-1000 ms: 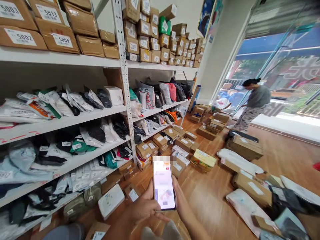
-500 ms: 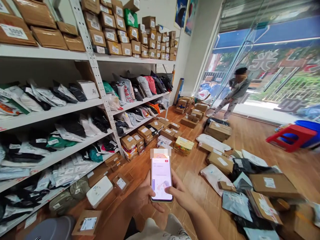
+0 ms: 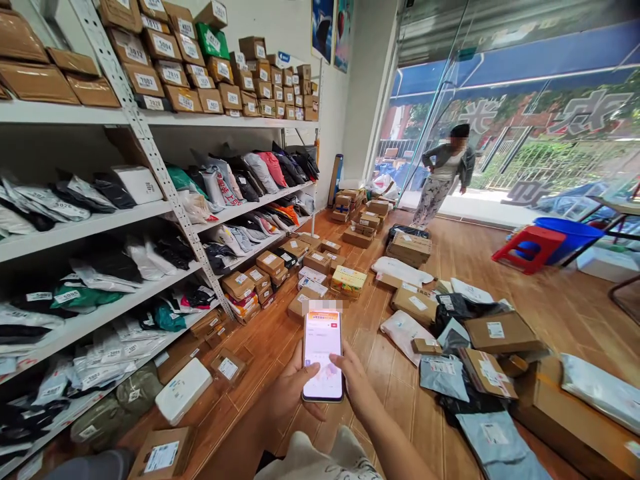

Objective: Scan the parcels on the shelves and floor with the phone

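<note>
A smartphone [image 3: 323, 357] with a lit, mostly white and pink screen is held upright in front of me at the lower middle. My left hand [image 3: 294, 379] wraps its left edge, with the thumb over the lower left of the screen and fingers showing beneath. On the other side my right hand [image 3: 354, 380] grips the right edge, its thumb lying on the screen. The small writing on the screen is too fine to read. Past the phone a yellow printed box [image 3: 349, 281] rests on the floor.
White metal shelves [image 3: 165, 119] full of labelled boxes and bags line the left. Parcels, including a brown carton [image 3: 503, 331] and a grey bag [image 3: 443, 377], lie scattered at right. A person [image 3: 445, 173] stands by the glass front. A red stool [image 3: 528, 249] touches a blue tub [image 3: 565, 237].
The view has swung to the right, bringing a dark-legged table in at right. My left thumb has moved up the screen, and so has my right. The person by the glass stands straighter.
</note>
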Demonstrator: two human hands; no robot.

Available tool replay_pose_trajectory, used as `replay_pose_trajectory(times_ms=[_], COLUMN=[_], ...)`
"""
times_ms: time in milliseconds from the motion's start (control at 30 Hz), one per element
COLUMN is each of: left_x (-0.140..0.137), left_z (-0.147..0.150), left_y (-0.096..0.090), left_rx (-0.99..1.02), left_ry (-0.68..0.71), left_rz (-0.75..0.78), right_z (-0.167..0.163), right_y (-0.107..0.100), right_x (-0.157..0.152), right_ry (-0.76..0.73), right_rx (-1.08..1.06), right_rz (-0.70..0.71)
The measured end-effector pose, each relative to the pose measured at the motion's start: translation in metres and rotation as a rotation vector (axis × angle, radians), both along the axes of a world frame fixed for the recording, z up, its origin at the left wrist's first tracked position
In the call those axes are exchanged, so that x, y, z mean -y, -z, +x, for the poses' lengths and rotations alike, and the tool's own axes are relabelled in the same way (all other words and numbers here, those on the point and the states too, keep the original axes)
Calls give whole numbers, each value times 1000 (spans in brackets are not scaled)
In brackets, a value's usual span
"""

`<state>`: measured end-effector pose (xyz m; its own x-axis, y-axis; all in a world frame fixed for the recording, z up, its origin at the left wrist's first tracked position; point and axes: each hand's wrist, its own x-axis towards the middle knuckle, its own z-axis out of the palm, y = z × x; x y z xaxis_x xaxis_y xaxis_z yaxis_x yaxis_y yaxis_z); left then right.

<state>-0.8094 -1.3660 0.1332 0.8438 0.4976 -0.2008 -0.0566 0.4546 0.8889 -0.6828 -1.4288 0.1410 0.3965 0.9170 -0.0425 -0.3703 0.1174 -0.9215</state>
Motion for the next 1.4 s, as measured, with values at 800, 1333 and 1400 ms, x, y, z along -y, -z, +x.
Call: replay_pose_trajectory(times_ms=[800,1333,1400], left_x=[-4,-10,-13], left_z=[26,32,31], left_y=[5,5,6], left_rx=[24,17,32], left_ry=[74,-13,0], left_rz=[-167,-199,-210], right_z=[30,45,47], right_y=[24,19,21], right_x=[2,-8,-2], right_ry=[123,-70,-127], right_rx=[62,14,44], right_rz=[0,8,-8])
